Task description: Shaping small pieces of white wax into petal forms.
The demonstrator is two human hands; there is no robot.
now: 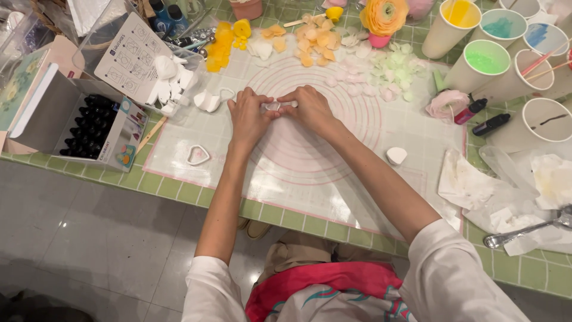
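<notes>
Hands side by side on translucent pink-ringed silicone mat (pixel 333 149), left hand (pixel 250 116) and right hand (pixel 310 107) fingertips pinching small white clay piece (pixel 275 106) between them, heart-shaped cutter (pixel 198 155) near left hand.

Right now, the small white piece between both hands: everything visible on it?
The small white piece looks like soft clay or dough, pale and matte. It is mostly hidden; only a short strip shows between the thumbs. The left hand and right hand press on it from either side, against the translucent mat with pink rings. Its full shape cannot be told.
</notes>
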